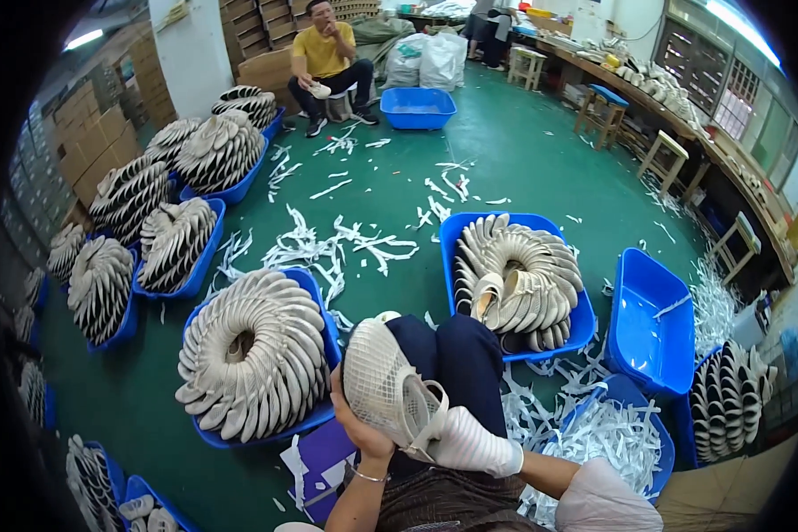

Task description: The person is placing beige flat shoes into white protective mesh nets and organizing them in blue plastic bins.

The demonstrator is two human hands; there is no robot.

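Here, at the far left, blue tubs of fanned beige shoes run back along the green floor; the dark rim of the view swallows the outermost ones, and the stacks there are hard to make out. Nearer in, a big tub holds a spiral of shoes laid sole out.

The left hand cups the mesh shoe from below and behind, fingers curled against its underside; most of the hand is hidden by the shoe. The shoe sits over the person's dark-trousered knee, toe pointing up and away. The right hand, in a white glove, is closed around the shoe's heel end, where a pale strap loops out; the fingertips are hidden under the shoe, so exactly what they pinch cannot be told.

Right of the knee, a second tub holds another ring of shoes. Beyond it stands an empty tub, and white paper strips heap in a tub partly cut off by the right forearm. At the far right, more shoes are blurred by the rim. In the background a seated person in yellow holds a shoe beside another tub.
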